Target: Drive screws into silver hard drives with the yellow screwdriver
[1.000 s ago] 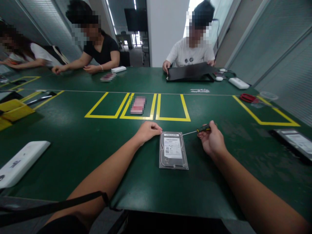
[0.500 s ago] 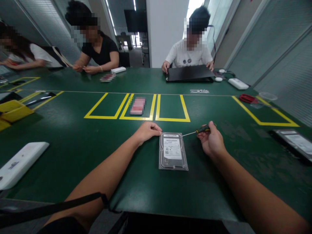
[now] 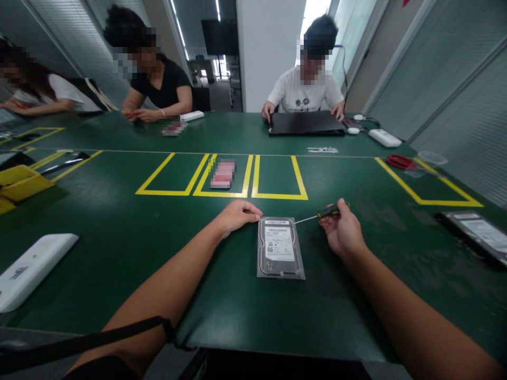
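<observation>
A silver hard drive (image 3: 280,248) with a white label lies flat on the green table, directly ahead of me. At its far left corner, my left hand (image 3: 240,216) grips the edge between thumb and fingers. My right hand (image 3: 344,224) is closed round the dark green and yellow handle of a screwdriver (image 3: 329,210). Its thin shaft points left, with the tip at the drive's far right corner. Whether the tip sits in a screw is too small to tell.
A second hard drive (image 3: 477,235) lies at the right. White power banks (image 3: 37,269) and a yellow bin (image 3: 24,183) are on the left. A pink phone-like object (image 3: 223,174) lies inside yellow tape. Across the table, a co-worker holds a black panel (image 3: 307,123); two other people sit left.
Both my hands keep their places at the drive, the screwdriver barely shifting. Across the table, the co-worker's black panel has come down lower. The person in black has brought their hands closer together.
</observation>
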Demonstrator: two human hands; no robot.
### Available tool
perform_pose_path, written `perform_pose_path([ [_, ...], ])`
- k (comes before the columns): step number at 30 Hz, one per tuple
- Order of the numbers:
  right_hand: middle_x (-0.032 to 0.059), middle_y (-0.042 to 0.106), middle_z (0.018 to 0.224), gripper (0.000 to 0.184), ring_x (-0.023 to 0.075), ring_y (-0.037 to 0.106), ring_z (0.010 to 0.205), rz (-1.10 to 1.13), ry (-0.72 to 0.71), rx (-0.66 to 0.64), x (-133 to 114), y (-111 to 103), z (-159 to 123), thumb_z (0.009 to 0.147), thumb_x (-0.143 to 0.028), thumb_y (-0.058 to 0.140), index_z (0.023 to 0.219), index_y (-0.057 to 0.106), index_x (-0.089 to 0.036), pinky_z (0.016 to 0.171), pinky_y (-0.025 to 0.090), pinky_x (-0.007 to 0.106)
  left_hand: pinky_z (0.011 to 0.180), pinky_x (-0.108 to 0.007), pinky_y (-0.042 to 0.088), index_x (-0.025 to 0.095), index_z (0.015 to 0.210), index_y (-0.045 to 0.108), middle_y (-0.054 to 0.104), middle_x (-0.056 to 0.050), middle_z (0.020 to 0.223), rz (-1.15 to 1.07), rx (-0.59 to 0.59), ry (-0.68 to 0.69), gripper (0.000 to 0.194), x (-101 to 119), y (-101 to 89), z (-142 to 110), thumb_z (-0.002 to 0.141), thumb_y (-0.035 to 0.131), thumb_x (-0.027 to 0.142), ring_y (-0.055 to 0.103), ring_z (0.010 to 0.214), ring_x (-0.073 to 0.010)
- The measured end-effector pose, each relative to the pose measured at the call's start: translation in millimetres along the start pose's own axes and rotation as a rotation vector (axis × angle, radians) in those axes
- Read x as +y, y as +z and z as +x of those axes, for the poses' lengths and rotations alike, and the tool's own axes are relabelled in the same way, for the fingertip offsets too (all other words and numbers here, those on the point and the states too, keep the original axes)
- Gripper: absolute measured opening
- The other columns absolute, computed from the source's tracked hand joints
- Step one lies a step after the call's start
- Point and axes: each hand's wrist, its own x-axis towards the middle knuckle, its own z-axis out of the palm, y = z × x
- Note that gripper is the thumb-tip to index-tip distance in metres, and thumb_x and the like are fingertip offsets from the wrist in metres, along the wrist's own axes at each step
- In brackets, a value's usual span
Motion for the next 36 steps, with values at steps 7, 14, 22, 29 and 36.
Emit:
perform_pose_path([
  [7, -0.001, 0.052, 0.061, 0.03, 0.0098, 0.051, 0.048, 0.007, -0.003, -0.007, 1, -1, 2, 0.101, -0.037, 0.048, 0.082, 0.054, -0.014, 0.045, 0.045, 0.019, 0.08, -0.031, 0.051, 0.014, 0.085, 0.076, 0.077, -0.008, 0.088, 0.053, -0.005, 0.04, 0.011, -1, 0.2, -1, 0.079, 0.071, 0.022, 0.069, 0.08, -0.0164],
  [14, -0.0009, 0.053, 0.062, 0.03, 0.0092, 0.051, 0.048, 0.005, -0.015, -0.023, 3, -2, 2, 0.1, -0.037, 0.049, 0.082, 0.055, -0.014, 0.045, 0.045, 0.019, 0.072, -0.028, 0.051, 0.014, 0.085, 0.075, 0.076, -0.007, 0.083, 0.13, -0.002, 0.125, 0.018, -8, 2.9, 2, 0.08, 0.07, 0.03, 0.067, 0.075, -0.0161],
  [22, -0.0015, 0.053, 0.062, 0.034, 0.0091, 0.051, 0.048, -0.001, -0.03, -0.034, 4, -3, 2, 0.094, -0.046, 0.061, 0.082, 0.055, -0.014, 0.045, 0.046, 0.019, 0.068, -0.026, 0.048, 0.014, 0.084, 0.073, 0.073, -0.005, 0.081, 0.29, 0.034, 0.228, 0.019, -14, 1.5, 4, 0.08, 0.066, 0.032, 0.064, 0.073, -0.0157],
  [29, -0.0026, 0.052, 0.061, 0.037, 0.0084, 0.051, 0.048, -0.001, -0.039, -0.048, 3, -3, 1, 0.091, -0.049, 0.064, 0.082, 0.054, -0.016, 0.045, 0.046, 0.018, 0.065, -0.024, 0.045, 0.015, 0.083, 0.071, 0.07, -0.004, 0.081, 0.382, 0.053, 0.285, 0.018, -12, 1.9, 1, 0.081, 0.063, 0.03, 0.06, 0.072, -0.0142],
  [36, -0.0022, 0.054, 0.063, 0.036, 0.008, 0.051, 0.049, 0.003, -0.033, -0.048, 4, -3, 1, 0.091, -0.049, 0.064, 0.082, 0.054, -0.015, 0.045, 0.046, 0.018, 0.062, -0.023, 0.044, 0.014, 0.085, 0.07, 0.07, -0.004, 0.08, 0.369, 0.046, 0.29, 0.019, -12, 2.4, 1, 0.081, 0.064, 0.031, 0.06, 0.069, -0.0134],
])
